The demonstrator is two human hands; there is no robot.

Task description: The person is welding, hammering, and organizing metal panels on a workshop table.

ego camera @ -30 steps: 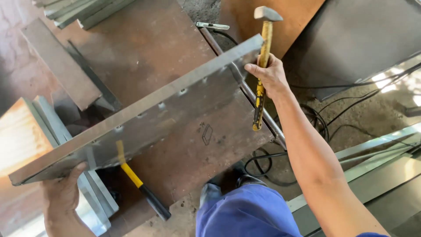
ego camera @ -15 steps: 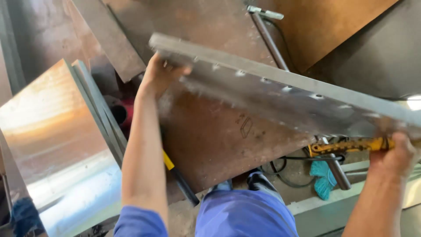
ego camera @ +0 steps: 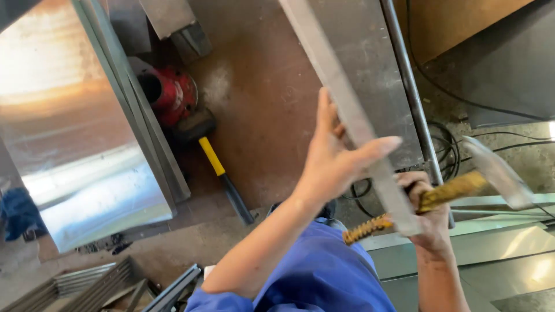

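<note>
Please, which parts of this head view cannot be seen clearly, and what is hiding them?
- Hammer: head blurred by motion; the metal strip crosses its handle.
- Right hand: fingers partly behind the strip.
- Metal strip: its far end is cut off by the top edge.
- Left hand: palm faces away, so its contact with the strip is unclear.
- Mallet: head partly behind the red tool.

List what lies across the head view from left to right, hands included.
Blue rag → shiny metal sheet → red tool → yellow-and-black handled mallet → left hand on the long metal strip → right hand → hammer, its head farthest right.
</note>
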